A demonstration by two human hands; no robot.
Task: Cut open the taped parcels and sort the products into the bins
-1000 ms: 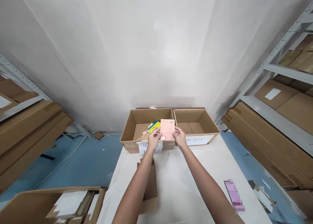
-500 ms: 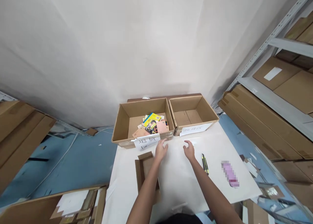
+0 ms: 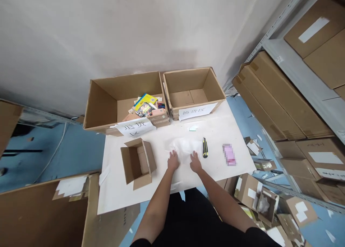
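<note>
The left hand [image 3: 173,160] and right hand [image 3: 196,162] meet what looks like a translucent plastic sheet [image 3: 186,145] on the table [image 3: 114,191]; whether they grip it, I cannot tell. A utility knife [image 3: 205,148] lies just beside the right hand.

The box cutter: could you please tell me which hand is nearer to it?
Right: the right hand is just left of the box cutter; the left hand is farther to its left.
</note>
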